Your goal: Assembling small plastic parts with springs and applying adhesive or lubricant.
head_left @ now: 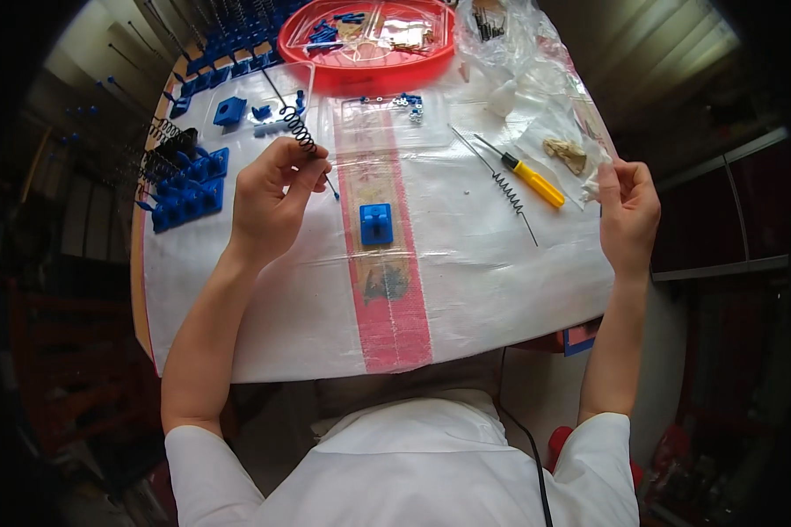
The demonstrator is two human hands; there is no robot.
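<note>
My left hand (271, 200) is raised over the left half of the table, its thumb and fingers pinching a black coil spring (297, 129) with long straight ends. The spring slants, and its lower end carries a small blue tip (336, 196). At the table's right edge my right hand (631, 215) has its fingers closed on a crumpled white wipe (591, 186), which looks like tissue or cloth. Between the hands a square blue plastic part (376, 225) rests on the pink-striped sheet. Nearer the right hand lie a second black spring (508, 191) and a yellow-handled screwdriver (536, 182).
Rows of blue plastic bases (187, 200) with upright springs line the left side. A red tray (360, 83) of small parts stands at the back. Clear bags (510, 61) sit back right, near a brownish crumpled cloth (565, 154). Small blue and white pieces (410, 105) lie mid-table.
</note>
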